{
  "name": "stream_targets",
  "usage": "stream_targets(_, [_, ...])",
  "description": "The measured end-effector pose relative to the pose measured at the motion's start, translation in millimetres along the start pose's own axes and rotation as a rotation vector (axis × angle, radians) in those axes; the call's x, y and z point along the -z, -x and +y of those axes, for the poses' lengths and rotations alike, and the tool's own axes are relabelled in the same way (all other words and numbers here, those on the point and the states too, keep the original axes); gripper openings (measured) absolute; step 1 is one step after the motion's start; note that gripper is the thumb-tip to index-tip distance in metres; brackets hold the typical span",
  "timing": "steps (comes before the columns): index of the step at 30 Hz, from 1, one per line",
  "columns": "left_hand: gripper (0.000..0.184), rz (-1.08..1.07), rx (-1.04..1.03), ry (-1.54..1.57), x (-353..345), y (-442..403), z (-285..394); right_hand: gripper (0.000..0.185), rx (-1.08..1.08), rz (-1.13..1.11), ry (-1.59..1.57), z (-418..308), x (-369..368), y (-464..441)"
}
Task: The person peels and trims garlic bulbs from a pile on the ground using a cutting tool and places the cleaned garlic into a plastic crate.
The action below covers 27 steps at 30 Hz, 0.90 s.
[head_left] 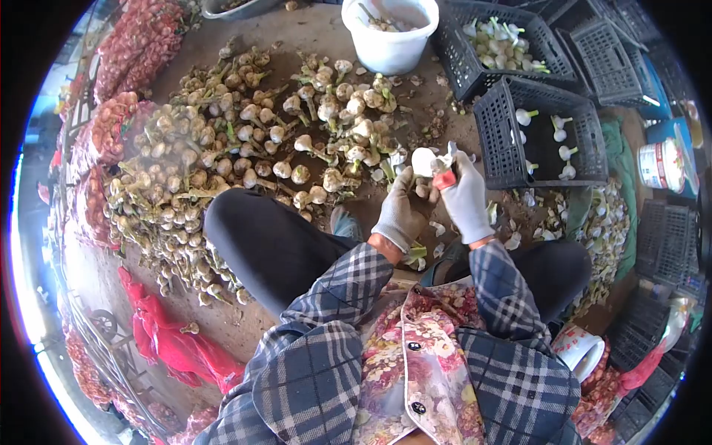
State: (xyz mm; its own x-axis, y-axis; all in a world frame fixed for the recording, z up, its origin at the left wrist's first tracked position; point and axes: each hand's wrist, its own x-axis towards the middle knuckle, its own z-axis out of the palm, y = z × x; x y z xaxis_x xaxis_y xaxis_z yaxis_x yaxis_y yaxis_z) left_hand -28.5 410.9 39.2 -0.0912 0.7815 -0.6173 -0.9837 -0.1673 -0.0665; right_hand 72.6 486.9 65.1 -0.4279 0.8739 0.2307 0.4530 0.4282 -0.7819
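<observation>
Garlic bulb (pixel 425 162) sits between left grip (pixel 400 211) and right grip (pixel 463 199).

A grey basin (pixel 233 10) cut off by the top edge, lettering on a white tub (pixel 658 166) too small to read from here, the red thing (pixel 444 179) in the right hand (pixel 463 199) mostly covered, one foot (pixel 344 223) part hidden, the far-left background blurred by glare

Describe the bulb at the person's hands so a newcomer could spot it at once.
Start at the plaid sleeves and follow them up to the gloved left hand and right hand. The bulb is at their fingertips, its clean white surface unlike the brownish, stemmed garlic heap on the ground.
</observation>
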Motion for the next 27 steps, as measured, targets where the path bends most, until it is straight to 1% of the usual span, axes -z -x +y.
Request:
stream_targets(1, [0.024,-0.004,0.102,0.072,1.5,3.0,3.5,0.017,0.057,0.061,0.042,3.9,-6.4,3.9])
stream_targets(2, [0.023,-0.006,0.206,0.144,3.7,6.7,5.5,0.018,-0.059,-0.107,0.308,17.3,-9.7,3.9])
stream_targets(3, [0.023,-0.009,0.203,0.146,5.9,11.8,7.3,0.019,-0.174,-0.271,0.572,37.4,-9.7,2.8])
stream_targets(4, [0.022,-0.050,0.239,0.174,8.0,17.3,9.1,0.024,-0.299,-0.402,0.645,62.4,-6.1,5.8])
stream_targets(5, [0.021,-0.095,0.276,0.203,8.2,19.6,11.3,0.024,-0.293,-0.397,0.647,57.6,-5.0,4.0])
stream_targets(7, [0.020,-0.083,0.257,0.198,8.2,22.6,12.2,0.026,-0.211,0.029,0.379,39.1,2.5,-0.3])
stream_targets(8, [0.021,-0.018,0.236,0.203,10.7,20.9,8.8,0.032,-0.034,0.111,0.199,28.3,-2.8,-2.6])
stream_targets(9, [0.022,0.037,0.217,0.202,9.3,14.9,5.4,0.031,0.129,0.134,0.086,-3.2,-4.1,-6.1])
stream_targets(10, [0.025,0.065,0.208,0.078,-6.3,25.0,-2.3,0.031,0.253,0.108,0.127,-3.6,-8.3,-8.6])
stream_targets(11, [0.027,-0.009,0.305,0.116,7.0,15.5,-1.0,0.032,0.376,0.078,0.164,-1.0,-13.2,-9.9])
stream_targets(12, [0.026,-0.003,0.355,0.129,7.1,16.0,3.4,0.027,0.244,0.103,0.087,3.2,-22.9,-6.8])
stream_targets(13, [0.026,0.006,0.399,0.142,7.7,16.4,9.1,0.027,0.242,0.095,0.080,10.4,-27.9,-8.6])
stream_targets(14, [0.026,0.016,0.393,0.143,8.1,15.6,12.7,0.023,-0.044,0.071,-0.033,19.3,-31.0,-11.7])
stream_targets(15, [0.025,-0.040,0.412,0.124,9.9,13.3,15.2,0.020,-0.332,0.046,-0.142,28.2,-32.6,-16.0])
stream_targets(16, [0.027,-0.092,0.433,0.107,14.0,12.1,16.1,0.015,-0.802,0.096,-0.743,38.7,-33.4,-19.7])
stream_targets(17, [0.027,-0.074,0.434,0.113,18.5,11.7,15.6,0.015,-0.578,-0.005,-0.835,71.4,-45.3,-12.7])
stream_targets(19, [0.029,-0.151,0.419,0.204,20.1,3.9,11.9,0.017,-0.468,-0.285,-0.050,140.7,-53.0,-6.5])
stream_targets(20, [0.029,-0.086,0.408,0.204,16.8,1.5,13.3,0.019,-0.280,-0.414,0.480,135.3,-34.5,-3.4])
stream_targets(21, [0.029,-0.090,0.410,0.199,12.7,0.3,16.0,0.019,-0.279,-0.408,0.479,134.3,-22.4,0.1])
stream_targets(23, [0.029,-0.104,0.385,0.279,9.4,2.3,20.2,0.021,-0.309,-0.303,0.020,129.7,-7.7,3.6])
stream_targets(24, [0.030,-0.092,0.403,0.307,16.9,-4.0,20.1,0.024,-0.426,-0.253,-0.099,93.6,-1.1,-7.6])
stream_targets(25, [0.030,-0.082,0.401,0.309,23.1,-7.9,17.7,0.023,-0.340,-0.205,-0.213,74.6,1.8,-14.6])
stream_targets(27, [0.028,-0.008,0.376,0.238,26.8,-17.0,11.1,0.026,-0.159,-0.318,-0.422,56.2,-5.5,-17.0])
